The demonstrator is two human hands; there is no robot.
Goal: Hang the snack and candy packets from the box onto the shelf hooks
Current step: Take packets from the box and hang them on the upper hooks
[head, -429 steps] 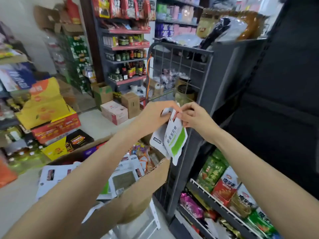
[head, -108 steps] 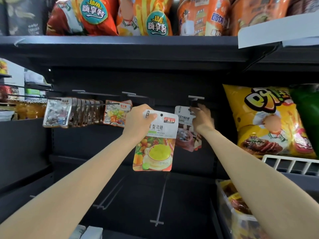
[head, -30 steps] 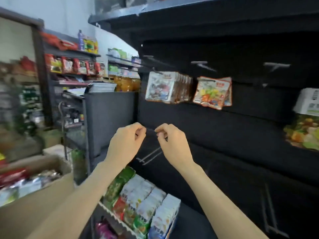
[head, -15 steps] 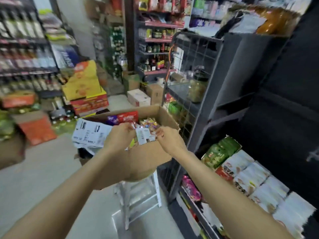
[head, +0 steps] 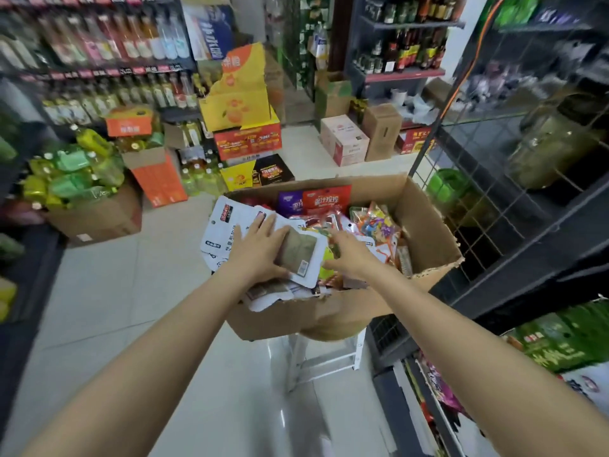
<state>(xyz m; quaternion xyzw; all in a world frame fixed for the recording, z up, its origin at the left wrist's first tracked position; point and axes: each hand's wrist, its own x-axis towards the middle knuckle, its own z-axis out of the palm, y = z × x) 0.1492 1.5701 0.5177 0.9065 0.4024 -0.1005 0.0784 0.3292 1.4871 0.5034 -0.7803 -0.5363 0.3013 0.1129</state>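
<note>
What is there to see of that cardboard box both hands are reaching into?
The cardboard box is plain brown, open-topped, with torn, ragged flap edges. It sits raised on a white stool beside the dark wire shelf. Mixed snack and candy packets fill it, some white ones spilling over its left edge. The left hand and right hand rest on the packets.

The left hand [head: 255, 250] is covering most of a white packet [head: 301, 255], and the right hand [head: 351, 255] is hiding whatever's under its fingertips. The box [head: 425, 232] is blocking most of the stool [head: 324, 361]. Bottles [head: 99, 44] on the far shelves are blurring out, labels unreadable.
</note>
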